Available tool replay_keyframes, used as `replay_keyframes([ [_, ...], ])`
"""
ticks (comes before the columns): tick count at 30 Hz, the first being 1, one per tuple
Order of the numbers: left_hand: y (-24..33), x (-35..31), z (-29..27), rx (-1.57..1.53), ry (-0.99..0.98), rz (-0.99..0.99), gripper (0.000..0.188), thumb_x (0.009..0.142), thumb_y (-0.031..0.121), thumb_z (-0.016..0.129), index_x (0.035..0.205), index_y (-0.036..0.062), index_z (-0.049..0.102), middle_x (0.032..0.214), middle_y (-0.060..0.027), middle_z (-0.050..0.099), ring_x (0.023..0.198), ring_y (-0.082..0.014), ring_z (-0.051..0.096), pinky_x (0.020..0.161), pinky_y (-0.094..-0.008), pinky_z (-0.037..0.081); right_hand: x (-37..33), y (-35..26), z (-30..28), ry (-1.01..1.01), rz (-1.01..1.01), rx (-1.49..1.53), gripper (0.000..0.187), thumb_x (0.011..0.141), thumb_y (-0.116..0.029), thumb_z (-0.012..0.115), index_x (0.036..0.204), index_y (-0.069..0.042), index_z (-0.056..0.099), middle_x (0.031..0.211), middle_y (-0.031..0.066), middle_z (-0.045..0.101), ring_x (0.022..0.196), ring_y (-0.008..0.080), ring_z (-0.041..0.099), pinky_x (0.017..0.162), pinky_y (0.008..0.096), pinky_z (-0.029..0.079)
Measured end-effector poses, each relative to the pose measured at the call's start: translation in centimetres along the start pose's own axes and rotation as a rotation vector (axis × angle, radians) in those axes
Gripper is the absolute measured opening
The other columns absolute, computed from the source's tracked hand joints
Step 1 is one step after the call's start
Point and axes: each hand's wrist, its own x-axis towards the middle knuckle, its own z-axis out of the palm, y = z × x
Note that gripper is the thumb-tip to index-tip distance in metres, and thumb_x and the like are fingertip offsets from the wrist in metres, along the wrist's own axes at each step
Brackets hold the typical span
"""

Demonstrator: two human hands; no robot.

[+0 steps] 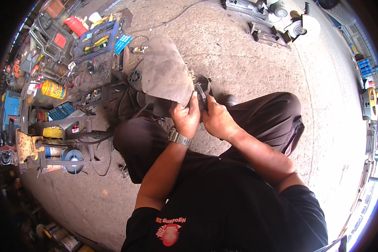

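A broad grey-brown sheet (166, 67) with a rounded far end stands out in front of my knees. My left hand (185, 118), with a metal-banded watch (179, 137) on its wrist, is closed on the sheet's near edge, thumb pointing away from me. Close beside it, my right hand (218, 116) is closed with the forefinger stretched forward. A narrow silvery metal piece (200, 90) shows just beyond the fingertips of both hands. What my right hand grips is mostly hidden by its fingers. Behind the metal piece, a dark round part (203, 80) is partly covered.
At the left lie a blue tool tray (95, 40), a red bottle (75, 26), a yellow container (53, 90) and a metal frame (90, 145). A cut-off saw with a pale disc (302, 29) stands far right. A cable (172, 19) crosses the concrete floor (248, 59).
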Motion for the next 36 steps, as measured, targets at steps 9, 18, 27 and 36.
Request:
replay_keyframes([
  [9,-0.1,0.6,0.3,0.09,0.057,0.079,0.013,0.09,0.003,0.071,0.1,-0.0045,0.073,0.091,-0.0178,0.075,0.081,-0.0299,0.072,0.072,-0.039,0.055,1.0,-0.5,-0.9,-0.043,-0.027,-0.494,0.072,0.089,-0.007,0.052,0.153,0.01,0.024,0.118,0.0364,0.059,0.11,0.0469,0.063,0.098,0.0499,0.05],
  [18,0.1,1.1,0.0,-0.011,0.04,-0.23,0.016,0.092,0.005,0.073,0.101,-0.0079,0.072,0.093,-0.0109,0.077,0.08,-0.0108,0.066,0.073,-0.0308,0.053,1.6,1.7,1.0,0.058,-0.13,-0.291,0.072,0.09,-0.011,0.051,0.154,0.007,0.025,0.121,0.0352,0.057,0.113,0.0464,0.061,0.099,0.0511,0.05],
  [27,-0.3,0.9,0.4,-0.271,0.138,-0.387,0.02,0.093,0.01,0.072,0.097,-0.0096,0.072,0.09,-0.0122,0.076,0.078,-0.0132,0.067,0.072,-0.0314,0.053,2.4,2.0,3.1,0.147,-0.128,-0.229,0.075,0.089,-0.007,0.052,0.154,0.01,0.02,0.122,0.0378,0.052,0.113,0.0481,0.058,0.098,0.0508,0.049],
  [36,-0.9,0.9,0.4,-0.383,0.137,-0.44,0.02,0.094,0.008,0.071,0.102,-0.01,0.071,0.1,-0.013,0.076,0.088,-0.0148,0.068,0.081,-0.0318,0.053,2.5,2.3,3.4,0.085,-0.092,-0.134,0.074,0.088,-0.007,0.052,0.152,0.012,0.021,0.126,0.0419,0.054,0.118,0.0521,0.057,0.103,0.0512,0.047],
])
